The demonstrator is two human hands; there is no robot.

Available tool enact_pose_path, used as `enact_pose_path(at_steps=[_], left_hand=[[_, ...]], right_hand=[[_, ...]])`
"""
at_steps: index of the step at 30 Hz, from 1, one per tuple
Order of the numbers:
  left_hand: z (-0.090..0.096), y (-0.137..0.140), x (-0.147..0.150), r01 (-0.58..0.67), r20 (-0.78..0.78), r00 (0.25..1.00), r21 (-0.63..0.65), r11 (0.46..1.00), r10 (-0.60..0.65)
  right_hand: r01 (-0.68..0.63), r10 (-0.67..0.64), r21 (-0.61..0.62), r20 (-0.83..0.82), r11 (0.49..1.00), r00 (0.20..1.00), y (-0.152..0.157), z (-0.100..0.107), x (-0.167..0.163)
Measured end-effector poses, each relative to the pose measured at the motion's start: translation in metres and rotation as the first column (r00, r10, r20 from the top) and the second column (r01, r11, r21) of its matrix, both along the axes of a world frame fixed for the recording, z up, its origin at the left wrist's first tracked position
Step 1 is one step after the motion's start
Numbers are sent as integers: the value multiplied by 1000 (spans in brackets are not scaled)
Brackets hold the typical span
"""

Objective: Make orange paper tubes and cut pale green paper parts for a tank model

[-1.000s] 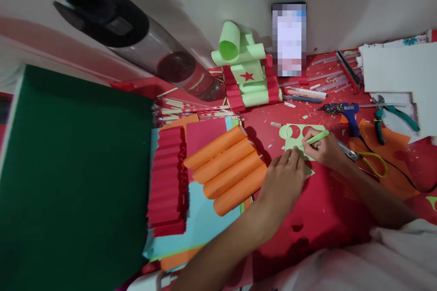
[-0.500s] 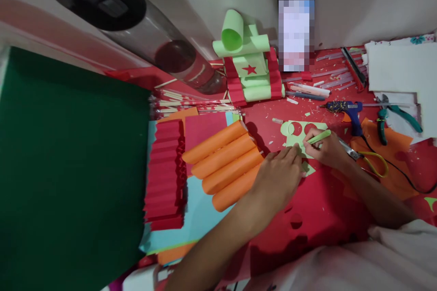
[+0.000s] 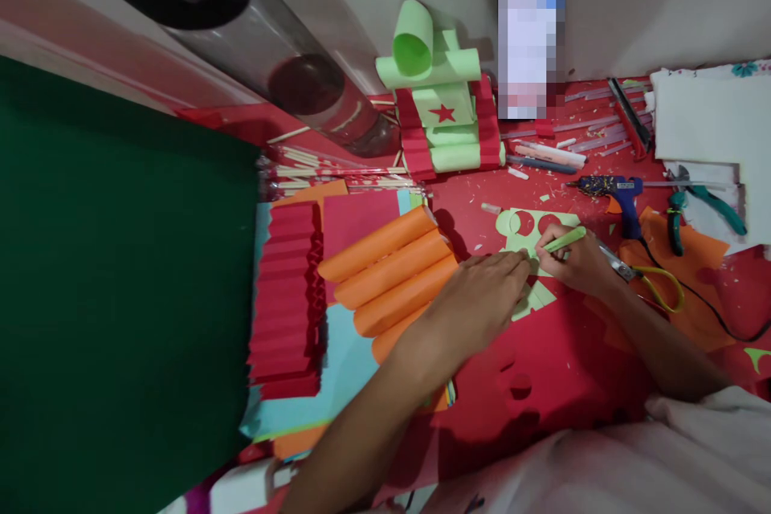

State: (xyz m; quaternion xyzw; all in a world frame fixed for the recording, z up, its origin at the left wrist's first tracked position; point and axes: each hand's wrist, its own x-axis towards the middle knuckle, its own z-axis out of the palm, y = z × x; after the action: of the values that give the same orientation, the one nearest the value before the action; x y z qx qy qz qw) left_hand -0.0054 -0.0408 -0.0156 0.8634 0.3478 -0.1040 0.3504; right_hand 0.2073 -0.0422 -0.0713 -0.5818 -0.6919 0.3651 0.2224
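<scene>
My right hand (image 3: 575, 261) grips a light green pen (image 3: 566, 238), its lower end close to a pale green paper sheet (image 3: 523, 243). Round holes are cut in that sheet, and a pale green disc lies at its left corner. My left hand (image 3: 485, 293) lies palm down with its fingers stretched over the sheet's lower left edge, close to the pen. What is under those fingertips is hidden. Pale green scraps (image 3: 539, 297) show just below the hands. Scissors with yellow handles (image 3: 662, 289) lie beside my right wrist, partly covered by it.
Left of my forearm are orange rolled paper (image 3: 391, 269), pleated red paper (image 3: 286, 297) and blue sheets (image 3: 346, 345). A green paper figure with a red star (image 3: 442, 112) stands behind, beside a phone (image 3: 530, 44). A glue gun (image 3: 620, 193), pliers (image 3: 680, 209) and a cutter (image 3: 630, 119) lie right.
My left hand has slid slightly up and left, uncovering more of the pale green scraps. My right hand stays near the same spot with the pen. The view has shifted a little.
</scene>
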Motion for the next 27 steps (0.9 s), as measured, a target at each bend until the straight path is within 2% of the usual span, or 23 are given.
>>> enact_pose_path(at_steps=[5, 9, 12, 16, 19, 24, 27], left_hand=[[-2, 5, -2, 36, 10, 999, -5, 999, -36], [-5, 9, -6, 65, 59, 996, 16, 998, -66], [-4, 12, -8, 60, 75, 995, 15, 998, -61], [-1, 17, -10, 56, 83, 995, -16, 998, -54], [0, 19, -12, 52, 104, 993, -34, 998, -48], [-2, 18, -15, 44, 135, 990, -10, 999, -42], [-3, 18, -16, 53, 147, 988, 1, 999, -52]], right_hand=[[14, -14, 0, 9, 1000, 1000, 0, 1, 0], [-27, 27, -11, 4, 1000, 1000, 0, 3, 0], [-10, 10, -13, 6, 1000, 1000, 1, 3, 0], [-58, 59, -16, 33, 998, 998, 0, 3, 0], [-32, 32, -17, 29, 999, 999, 0, 1, 1], [-72, 72, -30, 7, 997, 997, 0, 2, 1], [-31, 31, -36, -1, 999, 1000, 0, 4, 1]])
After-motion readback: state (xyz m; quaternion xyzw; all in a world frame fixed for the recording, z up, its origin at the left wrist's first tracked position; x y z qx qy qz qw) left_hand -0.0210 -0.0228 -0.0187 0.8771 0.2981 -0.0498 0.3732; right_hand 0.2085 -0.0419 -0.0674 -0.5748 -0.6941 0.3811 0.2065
